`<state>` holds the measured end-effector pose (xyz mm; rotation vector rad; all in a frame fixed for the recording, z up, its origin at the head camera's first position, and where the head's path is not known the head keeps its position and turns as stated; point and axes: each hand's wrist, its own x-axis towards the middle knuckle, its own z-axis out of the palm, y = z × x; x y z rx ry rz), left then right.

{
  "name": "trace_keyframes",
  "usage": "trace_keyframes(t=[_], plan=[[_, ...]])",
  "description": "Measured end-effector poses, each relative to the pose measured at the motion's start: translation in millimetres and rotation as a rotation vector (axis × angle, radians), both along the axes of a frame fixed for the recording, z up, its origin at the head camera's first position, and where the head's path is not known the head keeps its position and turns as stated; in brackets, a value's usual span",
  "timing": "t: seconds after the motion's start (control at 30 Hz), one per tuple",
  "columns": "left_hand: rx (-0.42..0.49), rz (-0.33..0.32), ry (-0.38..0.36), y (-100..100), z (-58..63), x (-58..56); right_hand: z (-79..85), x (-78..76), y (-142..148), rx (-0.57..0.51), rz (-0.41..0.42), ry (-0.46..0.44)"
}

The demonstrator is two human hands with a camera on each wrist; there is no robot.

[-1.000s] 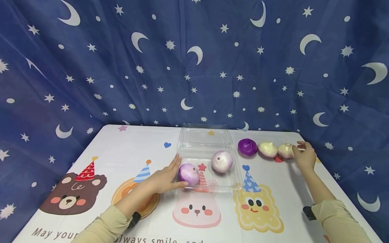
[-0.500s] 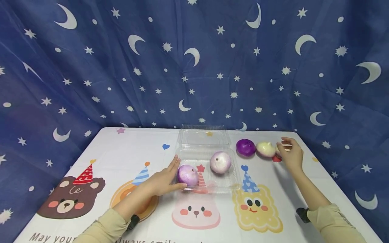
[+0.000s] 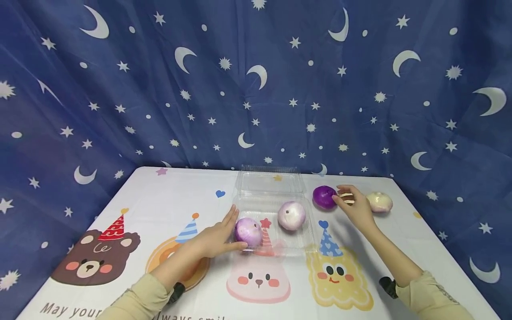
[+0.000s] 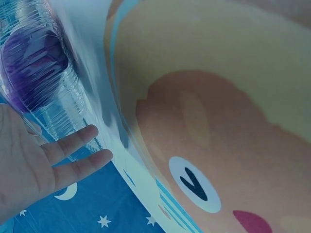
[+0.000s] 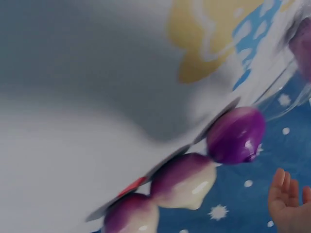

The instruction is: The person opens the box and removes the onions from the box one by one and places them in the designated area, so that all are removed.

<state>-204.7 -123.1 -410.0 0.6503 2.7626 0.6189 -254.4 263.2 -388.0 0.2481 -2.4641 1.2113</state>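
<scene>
Here the left hand point(image 3: 216, 238) is resting at the clear container's point(image 3: 284, 238) left edge, centre frame, fingers stretching out and grasping nothing. Inside, two pale onions point(image 3: 248, 232) are sitting apart, one lower left, one upper right. Over at centre right, the right hand point(image 3: 357, 211) is hovering by a row of three: a deep purple onion point(image 3: 324, 197), a white-tipped onion point(image 5: 182, 180) and another white-tipped one point(image 3: 380, 202). The right wrist view is showing those fingers loose, released, clear of all three.
</scene>
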Motion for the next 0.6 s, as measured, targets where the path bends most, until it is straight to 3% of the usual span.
trace_keyframes(t=[0.3,0.6], plan=[[-0.015,0.001,0.006,0,-2.9,4.7,-10.0,0.7,-31,-0.023,0.165,-0.03],[-0.022,-0.012,0.017,1,-1.5,-1.9,-6.4,1.4,-49,0.024,0.286,-0.057]])
